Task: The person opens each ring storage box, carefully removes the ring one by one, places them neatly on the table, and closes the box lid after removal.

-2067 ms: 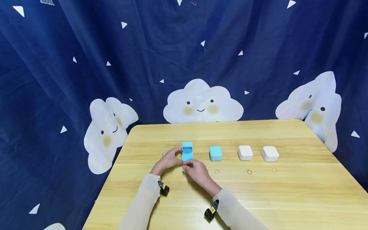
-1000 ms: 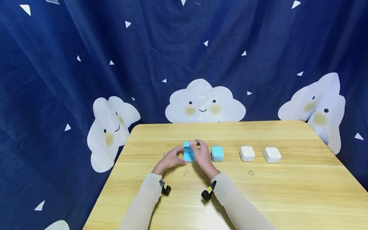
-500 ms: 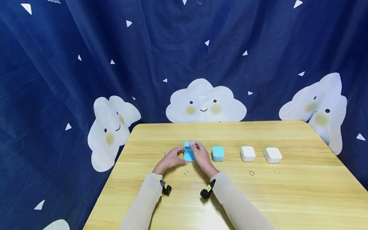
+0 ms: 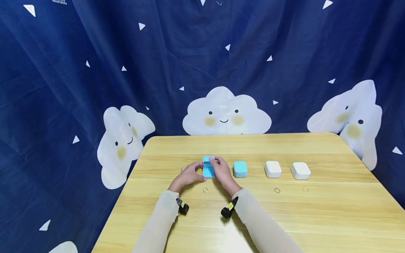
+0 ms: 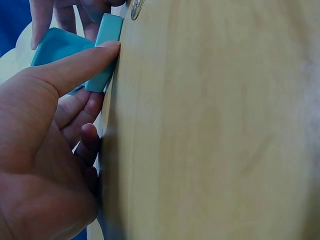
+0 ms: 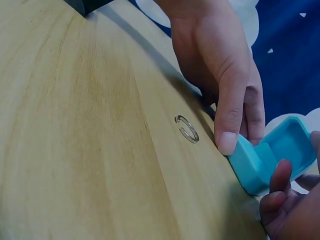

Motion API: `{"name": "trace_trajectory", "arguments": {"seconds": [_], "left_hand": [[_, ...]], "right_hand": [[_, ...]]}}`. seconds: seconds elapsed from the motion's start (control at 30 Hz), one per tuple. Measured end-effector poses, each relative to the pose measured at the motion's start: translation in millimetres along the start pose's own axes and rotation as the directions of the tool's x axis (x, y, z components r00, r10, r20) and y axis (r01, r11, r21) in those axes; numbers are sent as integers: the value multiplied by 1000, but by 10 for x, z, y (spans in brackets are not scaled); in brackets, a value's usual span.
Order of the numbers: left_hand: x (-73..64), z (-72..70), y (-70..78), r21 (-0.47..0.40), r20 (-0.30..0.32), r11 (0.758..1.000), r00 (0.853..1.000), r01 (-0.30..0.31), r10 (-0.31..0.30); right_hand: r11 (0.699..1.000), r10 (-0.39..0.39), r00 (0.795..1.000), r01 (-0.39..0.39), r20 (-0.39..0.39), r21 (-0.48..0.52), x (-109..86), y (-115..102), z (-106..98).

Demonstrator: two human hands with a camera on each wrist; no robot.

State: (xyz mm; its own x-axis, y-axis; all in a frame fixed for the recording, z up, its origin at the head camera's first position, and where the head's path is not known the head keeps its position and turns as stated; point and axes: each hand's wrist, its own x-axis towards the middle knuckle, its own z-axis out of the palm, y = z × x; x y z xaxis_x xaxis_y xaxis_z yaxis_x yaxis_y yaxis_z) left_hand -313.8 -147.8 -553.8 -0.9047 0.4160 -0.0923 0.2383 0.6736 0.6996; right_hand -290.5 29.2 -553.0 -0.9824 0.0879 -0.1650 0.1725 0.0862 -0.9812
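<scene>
A light blue ring box (image 4: 208,172) stands on the table with its lid raised. My left hand (image 4: 188,174) grips its base from the left, thumb on the front edge and fingers around the far side, as the left wrist view shows. From the right, my right hand (image 4: 223,174) holds the raised lid (image 6: 292,145), thumb at its front and fingers behind. Part of the lid is hidden by these fingers. A thin metal ring with a gap, an open ring (image 6: 187,129), lies on the table just in front of the box.
To the right stand a closed light blue box (image 4: 240,169) and two closed white boxes, the nearer one (image 4: 272,169) and the outer one (image 4: 300,170). More rings (image 4: 277,190) lie in front of them; one is mostly hidden by my right wrist. A curtain (image 4: 202,70) hangs behind the table (image 4: 284,221).
My right hand has gone from the front of the box up to its raised lid and taken hold there. My left hand keeps its grip. Over the last half second hardly anything moved.
</scene>
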Motion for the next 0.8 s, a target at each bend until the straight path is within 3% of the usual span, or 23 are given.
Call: {"name": "trace_trajectory", "arguments": {"seconds": [0.37,0.8], "left_hand": [[-8,-5,16,-21,-1,1000,1000,-1,1],[-7,15,3,6,-17,1000,1000,-4,4]], "right_hand": [[1000,3,1000,-3,18,-19,-16,-5,-14],[994,-64,997,66,30,-89,-95,-28,15]]}}
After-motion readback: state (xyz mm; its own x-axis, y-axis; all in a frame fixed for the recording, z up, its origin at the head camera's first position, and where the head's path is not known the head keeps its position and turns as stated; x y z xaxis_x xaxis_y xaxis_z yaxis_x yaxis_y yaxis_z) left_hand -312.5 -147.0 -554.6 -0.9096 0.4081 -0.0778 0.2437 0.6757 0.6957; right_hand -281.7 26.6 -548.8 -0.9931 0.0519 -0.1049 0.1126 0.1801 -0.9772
